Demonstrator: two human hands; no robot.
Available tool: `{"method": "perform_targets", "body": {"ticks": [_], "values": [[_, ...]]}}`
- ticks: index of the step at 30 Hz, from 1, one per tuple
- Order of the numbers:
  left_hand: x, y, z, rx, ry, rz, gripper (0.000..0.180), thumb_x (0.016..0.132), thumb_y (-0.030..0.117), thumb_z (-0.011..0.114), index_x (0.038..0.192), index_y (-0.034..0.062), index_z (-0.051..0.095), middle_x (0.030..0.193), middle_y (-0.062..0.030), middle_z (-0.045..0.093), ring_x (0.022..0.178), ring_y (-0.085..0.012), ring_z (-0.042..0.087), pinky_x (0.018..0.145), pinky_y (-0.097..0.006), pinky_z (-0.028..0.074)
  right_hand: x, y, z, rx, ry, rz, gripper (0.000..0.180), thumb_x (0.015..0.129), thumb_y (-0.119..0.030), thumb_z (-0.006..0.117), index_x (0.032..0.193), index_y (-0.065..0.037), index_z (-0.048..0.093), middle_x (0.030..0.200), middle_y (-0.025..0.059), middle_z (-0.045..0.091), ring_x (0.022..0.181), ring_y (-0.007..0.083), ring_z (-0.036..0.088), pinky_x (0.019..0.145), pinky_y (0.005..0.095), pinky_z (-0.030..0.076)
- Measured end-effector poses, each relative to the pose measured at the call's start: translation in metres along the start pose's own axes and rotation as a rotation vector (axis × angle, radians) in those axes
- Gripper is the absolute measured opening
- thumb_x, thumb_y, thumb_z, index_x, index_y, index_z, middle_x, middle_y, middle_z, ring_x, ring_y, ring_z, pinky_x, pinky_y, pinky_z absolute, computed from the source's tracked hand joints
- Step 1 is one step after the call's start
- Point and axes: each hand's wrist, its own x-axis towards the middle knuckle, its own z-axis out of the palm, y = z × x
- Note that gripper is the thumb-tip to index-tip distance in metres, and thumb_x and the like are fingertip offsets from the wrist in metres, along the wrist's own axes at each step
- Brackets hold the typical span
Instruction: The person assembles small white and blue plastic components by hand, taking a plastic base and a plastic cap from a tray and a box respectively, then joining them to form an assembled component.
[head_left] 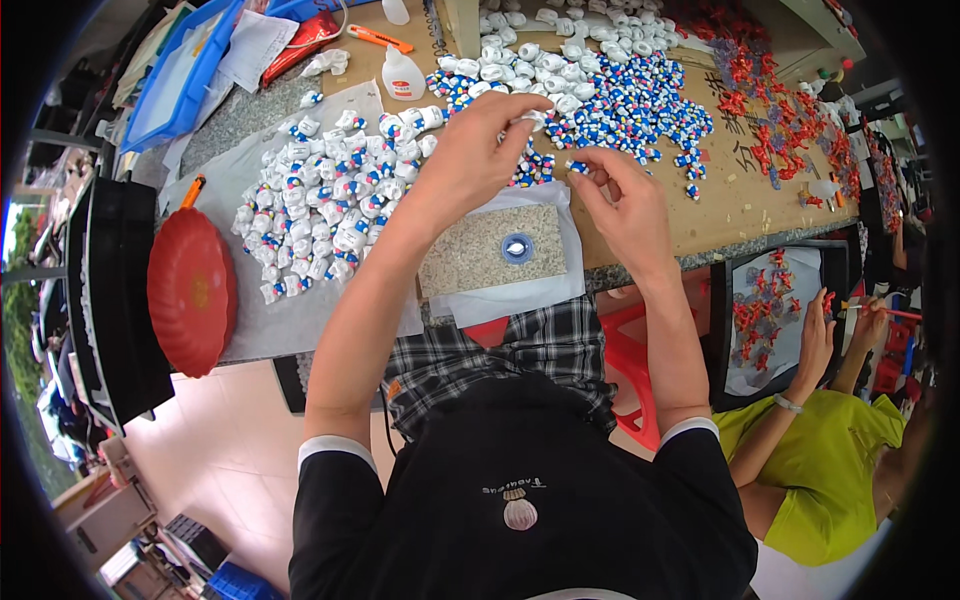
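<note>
My left hand [478, 150] reaches over the worktable with thumb and fingertips pinched on a small white figure piece [538, 120]. To its right, my right hand [628, 212] pinches a small blue-and-white piece [575, 167] between thumb and fingers. Loose blue, white and red pieces [640, 100] lie just beyond both hands, and plain white pieces [520, 70] are heaped behind them. Below the hands a speckled stone slab [470, 250] rests on white paper, bearing a small round blue-rimmed dish [517, 248]. Left of my left forearm spreads a pile of joined white-and-blue figures [320, 200].
A white squeeze bottle [403, 76] and an orange cutter [380, 39] are at the back. A red scalloped bowl [190, 290] overhangs the left edge, near a blue tray [180, 85]. At right, a co-worker in yellow-green [820, 470] handles red pieces [765, 310].
</note>
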Motion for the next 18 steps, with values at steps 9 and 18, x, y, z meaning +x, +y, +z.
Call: {"method": "perform_targets", "body": {"ticks": [9, 18], "values": [[-0.131, 0.033, -0.017, -1.516, 0.279, -0.684, 0.030, 0.088, 0.007, 0.058, 0.117, 0.0013, 0.053, 0.105, -0.0113, 0.062, 0.085, -0.0150, 0.060, 0.074, -0.026, 0.048, -0.023, -0.024, 0.007, 0.004, -0.269, -0.211, 0.014, 0.076, -0.005, 0.065, 0.089, -0.002, 0.063, 0.082, 0.0077, 0.060, 0.074, 0.0205, 0.056, 0.064, 0.0303, 0.045], [-0.154, 0.046, 0.006, -1.453, 0.392, -0.699, 0.027, 0.087, 0.006, 0.059, 0.113, 0.0029, 0.056, 0.105, -0.0105, 0.062, 0.086, -0.0172, 0.061, 0.075, -0.026, 0.049, -0.031, -0.025, 0.024, -0.122, -0.357, -0.335, 0.011, 0.074, -0.005, 0.065, 0.084, -0.002, 0.065, 0.076, 0.0066, 0.059, 0.074, 0.0230, 0.056, 0.065, 0.0332, 0.045]]}}
